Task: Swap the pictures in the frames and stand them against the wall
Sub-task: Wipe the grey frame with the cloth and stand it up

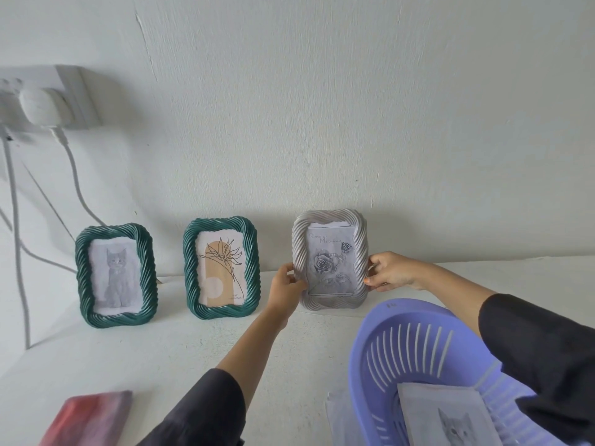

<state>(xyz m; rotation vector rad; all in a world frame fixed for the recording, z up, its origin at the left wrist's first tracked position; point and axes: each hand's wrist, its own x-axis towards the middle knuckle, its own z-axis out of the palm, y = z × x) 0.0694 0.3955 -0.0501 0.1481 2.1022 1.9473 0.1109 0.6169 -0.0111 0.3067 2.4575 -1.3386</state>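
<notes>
Clasping the silver frame (330, 262) by both side edges with left grip (286, 284) and right grip (386, 272), upright at the wall (322, 91), right of the green cat frame (116, 275) and green plant frame (221, 267) already leaning there. Seemingly nearly finished: only settling and releasing left.

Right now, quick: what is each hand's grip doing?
Left hand: grips the left edge of the silver frame.
Right hand: grips the frame's right edge.
</notes>
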